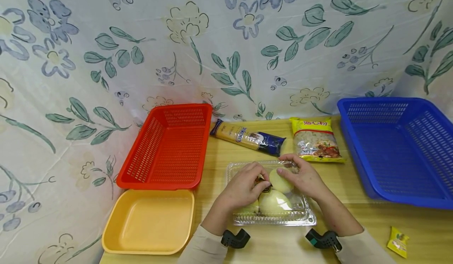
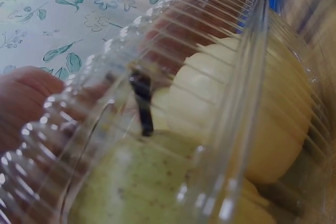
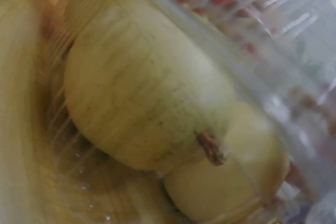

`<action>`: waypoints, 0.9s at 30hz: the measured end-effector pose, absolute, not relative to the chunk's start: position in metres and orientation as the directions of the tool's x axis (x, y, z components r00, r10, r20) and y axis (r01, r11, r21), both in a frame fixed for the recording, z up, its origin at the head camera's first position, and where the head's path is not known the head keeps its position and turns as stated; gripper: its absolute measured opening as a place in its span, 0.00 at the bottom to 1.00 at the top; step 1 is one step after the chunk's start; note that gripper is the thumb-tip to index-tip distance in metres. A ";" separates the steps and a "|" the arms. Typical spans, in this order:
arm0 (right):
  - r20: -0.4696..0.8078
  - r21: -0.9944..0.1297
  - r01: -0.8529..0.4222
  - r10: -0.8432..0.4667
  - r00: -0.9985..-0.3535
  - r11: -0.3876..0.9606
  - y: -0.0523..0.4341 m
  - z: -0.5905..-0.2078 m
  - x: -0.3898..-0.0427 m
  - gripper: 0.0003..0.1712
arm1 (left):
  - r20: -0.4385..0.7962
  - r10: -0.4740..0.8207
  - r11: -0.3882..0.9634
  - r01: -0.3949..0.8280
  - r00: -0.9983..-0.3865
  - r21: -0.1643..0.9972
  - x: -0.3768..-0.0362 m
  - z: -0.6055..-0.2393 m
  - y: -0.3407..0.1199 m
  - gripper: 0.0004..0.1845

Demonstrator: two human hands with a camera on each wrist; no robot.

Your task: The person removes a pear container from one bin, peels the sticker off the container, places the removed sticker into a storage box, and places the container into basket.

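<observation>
A clear plastic box (image 1: 276, 218) lies on the wooden table, holding several pale yellow-green pears. Both hands reach over it and curl round the far pear (image 1: 280, 180), my left hand (image 1: 245, 185) by its dark stem and my right hand (image 1: 301, 177) with the thumb on top. Another pear (image 1: 274, 202) lies just in front of it. The left wrist view shows the pear (image 2: 273, 129) through the ribbed box wall (image 2: 173, 40). In the right wrist view a stemmed pear (image 3: 142, 103) lies on a second one (image 3: 226, 187). Whether plastic lies between fingers and fruit is unclear.
A red basket (image 1: 170, 146) stands at the left, with a yellow tray (image 1: 148, 220) in front of it. A blue basket (image 1: 400, 146) fills the right. Behind the box lie a pasta packet (image 1: 247, 137) and a yellow bag (image 1: 315, 140). A small yellow sachet (image 1: 398, 241) sits near the front right.
</observation>
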State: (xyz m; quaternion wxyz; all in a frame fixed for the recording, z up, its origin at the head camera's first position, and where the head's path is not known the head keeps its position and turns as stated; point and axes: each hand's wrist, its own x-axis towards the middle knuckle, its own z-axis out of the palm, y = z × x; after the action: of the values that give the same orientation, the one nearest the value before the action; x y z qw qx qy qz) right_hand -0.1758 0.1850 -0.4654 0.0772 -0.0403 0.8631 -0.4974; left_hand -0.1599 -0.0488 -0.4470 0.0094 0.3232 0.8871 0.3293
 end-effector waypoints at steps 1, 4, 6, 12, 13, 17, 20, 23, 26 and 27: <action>-0.090 -0.865 0.004 -0.147 -0.985 0.502 0.185 -0.465 -0.176 0.32 | 0.192 0.579 0.571 0.563 -0.792 0.598 -0.160 -0.447 -0.049 0.02; -0.076 -0.869 -0.011 -0.155 -0.985 0.494 0.185 -0.465 -0.175 0.31 | 0.179 0.577 0.558 0.544 -0.797 0.627 -0.160 -0.445 -0.049 0.02; -0.066 -0.871 -0.022 -0.160 -0.985 0.491 0.186 -0.466 -0.175 0.31 | 0.170 0.573 0.548 0.530 -0.801 0.647 -0.160 -0.445 -0.050 0.03; -0.060 -0.871 -0.028 -0.162 -0.985 0.490 0.186 -0.466 -0.174 0.31 | 0.159 0.560 0.513 0.491 -0.813 0.704 -0.161 -0.447 -0.051 0.03; -0.060 -0.871 -0.028 -0.162 -0.985 0.491 0.186 -0.466 -0.174 0.31 | 0.160 0.557 0.508 0.486 -0.815 0.711 -0.161 -0.447 -0.051 0.03; -0.065 -0.869 -0.022 -0.157 -0.985 0.495 0.186 -0.465 -0.174 0.31 | 0.165 0.550 0.494 0.478 -0.819 0.726 -0.161 -0.447 -0.052 0.03; -0.067 -0.867 -0.018 -0.153 -0.986 0.498 0.185 -0.465 -0.174 0.31 | 0.167 0.544 0.488 0.473 -0.822 0.734 -0.161 -0.447 -0.052 0.03; -0.067 -0.866 -0.018 -0.152 -0.986 0.499 0.185 -0.465 -0.174 0.31 | 0.173 0.541 0.481 0.472 -0.823 0.739 -0.161 -0.448 -0.053 0.02; -0.067 -0.867 -0.018 -0.151 -0.986 0.497 0.185 -0.465 -0.174 0.31 | 0.181 0.531 0.456 0.460 -0.828 0.762 -0.162 -0.449 -0.054 0.03; -0.067 -0.867 -0.018 -0.151 -0.986 0.499 0.185 -0.465 -0.174 0.31 | 0.190 0.517 0.428 0.444 -0.835 0.787 -0.162 -0.450 -0.054 0.03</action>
State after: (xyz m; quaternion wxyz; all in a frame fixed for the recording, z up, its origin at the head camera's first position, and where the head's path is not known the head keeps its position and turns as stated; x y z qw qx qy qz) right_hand -0.1740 0.1849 -0.4648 0.0669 -0.0489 0.8630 -0.4983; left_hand -0.1618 -0.0543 -0.4498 0.0402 0.2848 0.8441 0.4526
